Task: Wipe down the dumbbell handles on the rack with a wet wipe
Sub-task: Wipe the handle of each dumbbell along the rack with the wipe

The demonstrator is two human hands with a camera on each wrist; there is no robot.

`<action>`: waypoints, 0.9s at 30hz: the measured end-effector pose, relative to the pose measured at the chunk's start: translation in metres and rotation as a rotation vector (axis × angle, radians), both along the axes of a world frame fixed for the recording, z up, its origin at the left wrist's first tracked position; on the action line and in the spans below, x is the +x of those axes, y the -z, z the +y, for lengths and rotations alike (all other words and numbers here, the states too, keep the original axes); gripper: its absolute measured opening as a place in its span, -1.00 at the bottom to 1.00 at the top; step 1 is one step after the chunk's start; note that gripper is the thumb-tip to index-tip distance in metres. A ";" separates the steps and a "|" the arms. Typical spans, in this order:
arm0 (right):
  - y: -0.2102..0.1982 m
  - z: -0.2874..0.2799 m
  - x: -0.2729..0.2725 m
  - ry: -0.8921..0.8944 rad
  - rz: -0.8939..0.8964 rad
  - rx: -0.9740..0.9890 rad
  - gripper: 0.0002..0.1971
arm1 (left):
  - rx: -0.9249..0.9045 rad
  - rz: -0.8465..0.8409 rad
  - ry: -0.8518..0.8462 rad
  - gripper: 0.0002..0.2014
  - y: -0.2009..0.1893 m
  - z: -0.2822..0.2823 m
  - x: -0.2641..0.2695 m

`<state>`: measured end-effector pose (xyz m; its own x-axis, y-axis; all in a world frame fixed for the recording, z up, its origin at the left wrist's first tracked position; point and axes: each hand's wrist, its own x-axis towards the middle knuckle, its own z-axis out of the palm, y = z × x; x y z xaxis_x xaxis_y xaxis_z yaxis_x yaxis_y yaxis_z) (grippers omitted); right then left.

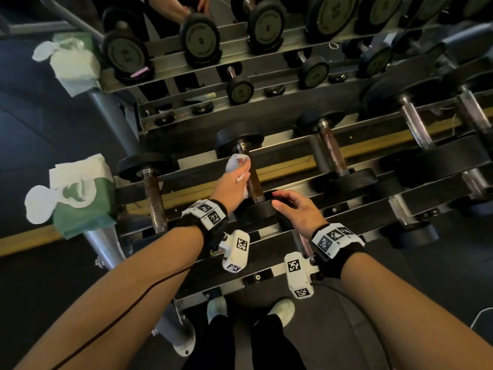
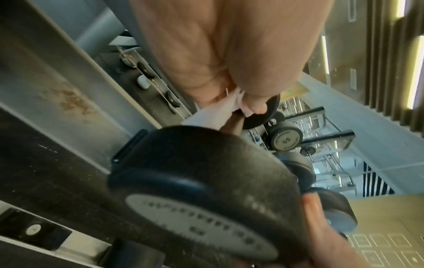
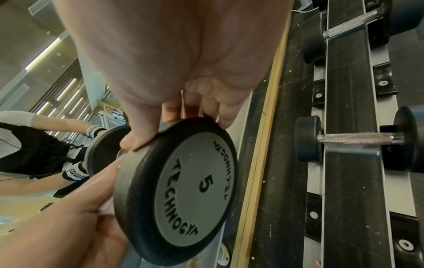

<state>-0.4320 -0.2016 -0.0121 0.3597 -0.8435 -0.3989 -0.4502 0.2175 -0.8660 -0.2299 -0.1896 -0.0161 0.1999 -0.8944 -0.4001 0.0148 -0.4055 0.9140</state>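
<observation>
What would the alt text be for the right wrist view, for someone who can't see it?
A right hand grips the rim of a black dumbbell end marked 5, seen close up. The left hand reaches in from below, and another dumbbell rests on the rack to the right.

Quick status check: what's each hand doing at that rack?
Left hand holds wipe on dumbbell handle. Right hand grips its near head. Nothing in the way.

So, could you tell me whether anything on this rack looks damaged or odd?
Yes: the handle of the leftmost dumbbell on the near tier looks brown and rust-stained, unlike the shiny handles further right. A similar brownish stain marks the rack rail.
</observation>
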 end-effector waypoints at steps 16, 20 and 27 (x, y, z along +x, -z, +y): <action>-0.002 0.002 -0.002 -0.043 0.015 -0.018 -0.77 | -0.066 0.196 -0.349 -0.77 -0.007 0.020 0.020; -0.002 0.002 -0.002 -0.026 0.002 0.002 -0.80 | 0.022 0.216 -0.259 -0.63 -0.007 0.003 0.007; -0.001 0.004 -0.002 0.007 -0.051 0.014 -0.82 | 0.141 0.444 -0.266 -0.59 -0.005 0.014 -0.003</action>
<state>-0.4337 -0.1977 -0.0107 0.3743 -0.8402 -0.3924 -0.4043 0.2330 -0.8845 -0.2330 -0.1761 -0.0111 0.1971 -0.7673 -0.6103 0.5065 -0.4533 0.7334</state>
